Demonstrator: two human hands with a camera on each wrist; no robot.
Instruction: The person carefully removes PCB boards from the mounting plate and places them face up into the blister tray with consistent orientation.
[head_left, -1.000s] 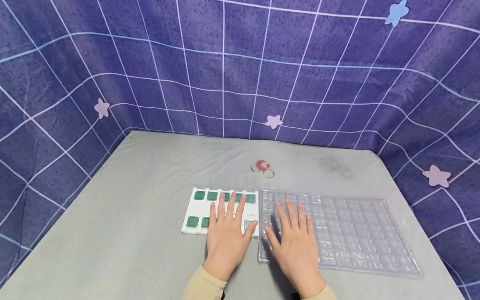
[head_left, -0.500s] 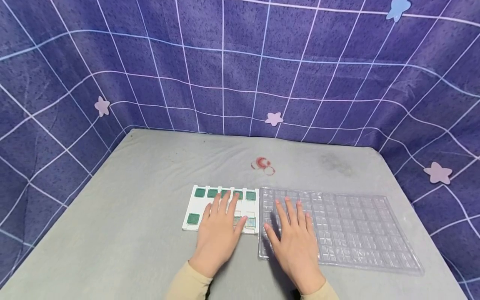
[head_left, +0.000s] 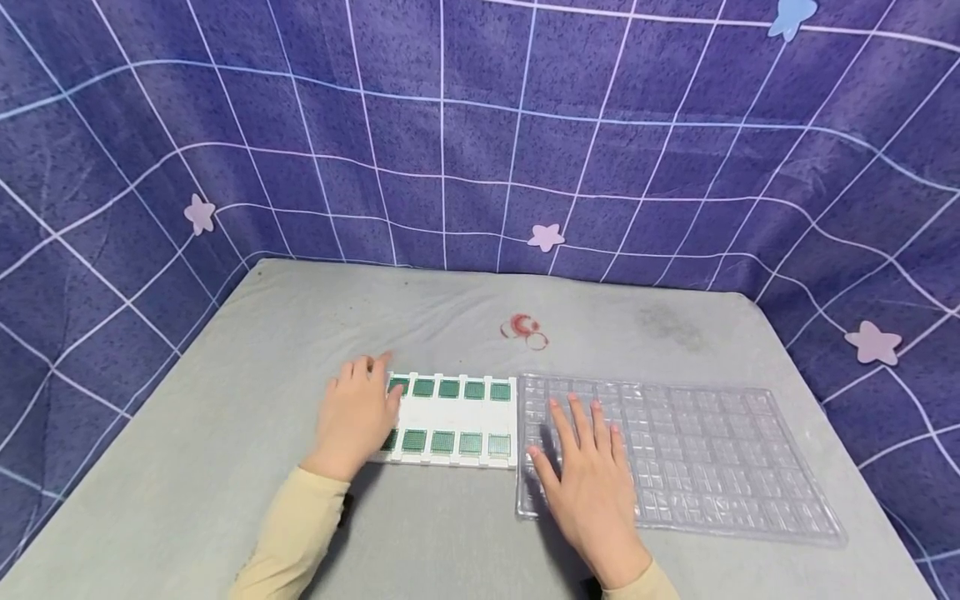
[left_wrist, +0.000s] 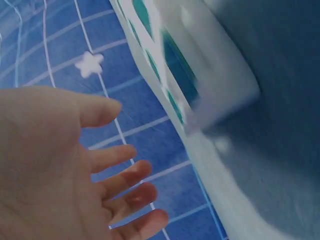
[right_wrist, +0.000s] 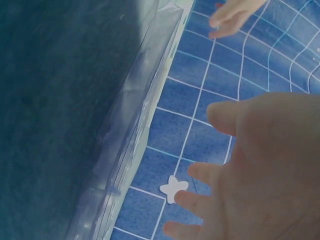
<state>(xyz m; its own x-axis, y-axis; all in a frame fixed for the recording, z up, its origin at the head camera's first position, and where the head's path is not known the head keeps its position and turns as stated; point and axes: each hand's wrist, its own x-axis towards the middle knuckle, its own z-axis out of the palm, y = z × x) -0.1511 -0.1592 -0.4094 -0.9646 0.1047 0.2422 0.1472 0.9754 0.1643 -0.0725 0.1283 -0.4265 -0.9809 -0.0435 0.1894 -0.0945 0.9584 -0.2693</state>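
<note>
Probably getting ready, with left hand (head_left: 354, 414) loose and empty at the white tray (head_left: 459, 414), and right hand (head_left: 591, 482) spread and empty over the clear tray (head_left: 723, 454) beside it. Likely needs a soft grip next.

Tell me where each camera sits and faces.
Head: on the head, facing forward and down at a white rectangular tray of green squares, a clear plastic gridded tray and purple-blue gridded cloth; left hand, right hand and beige sleeves show.
Left wrist: on that wrist, facing the white tray's edge and cloth; left hand shows.
Right wrist: on that wrist, facing the clear tray's edge and cloth; right hand and part of the left show.
Head and left wrist share the white tray.
</note>
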